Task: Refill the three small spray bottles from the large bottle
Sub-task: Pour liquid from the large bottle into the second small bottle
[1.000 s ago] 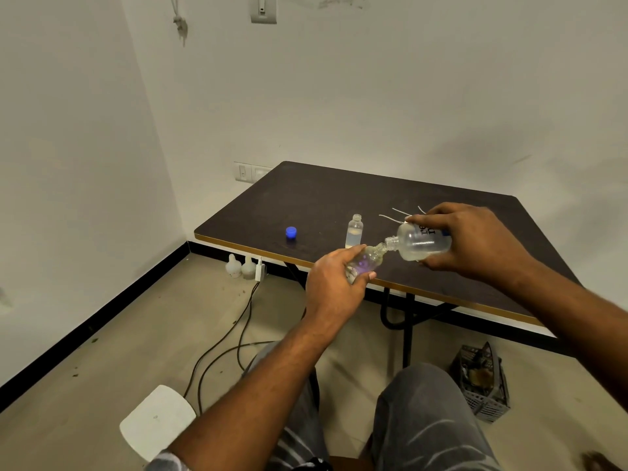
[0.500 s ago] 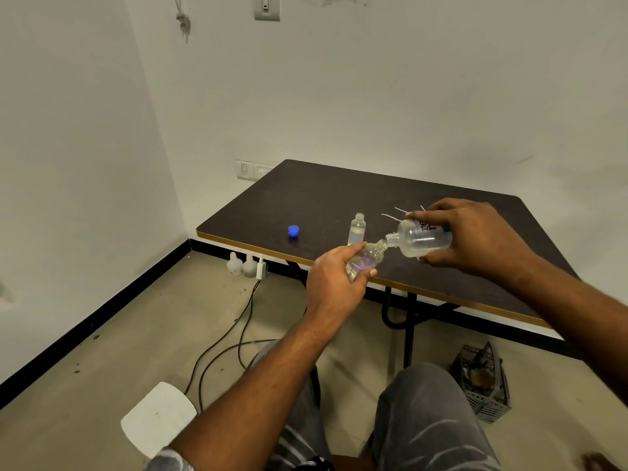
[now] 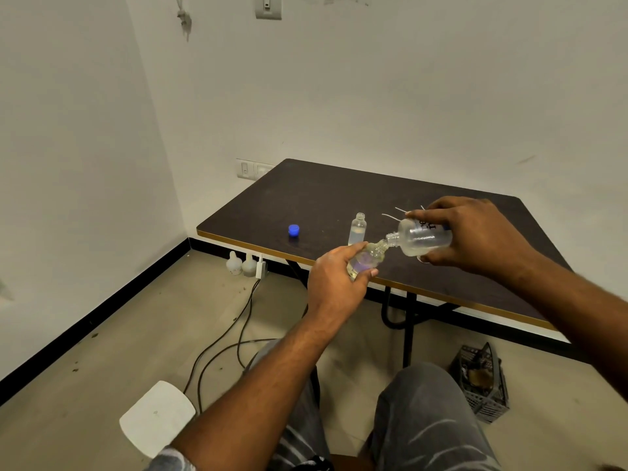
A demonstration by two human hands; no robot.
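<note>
on the floor at 7 o'clock of the view lies a white seat point(image 3: 156, 416). two white floor bottles point(image 3: 241, 265) stand by the wall under the edge of the bench point(image 3: 323, 188). on the dark bench a blue cap point(image 3: 294, 230) sits alone, at 9 o'clock from the standing small bottle point(image 3: 357, 229), which is uncapped, upright and partly filled with clear liquid. the left hand point(image 3: 334, 283) hovers at the bench's near edge, its grip curled round the held spray bottle point(image 3: 365, 261), which is tilted with its neck toward 2 o'clock. the large bottle point(image 3: 423, 237) lies almost level in the air, its open mouth pointing to 8 o'clock and meeting the held spray bottle's neck. the right hand point(image 3: 475, 232) has its grip clamped on the large bottle's body, fingers over the top. thin white pieces point(image 3: 390, 217) lie on the bench at 11 o'clock from the large bottle, possibly sprayer tubes, though they are too fine to tell. a dark crate point(image 3: 482, 379) sits on the floor at 5 o'clock.
</note>
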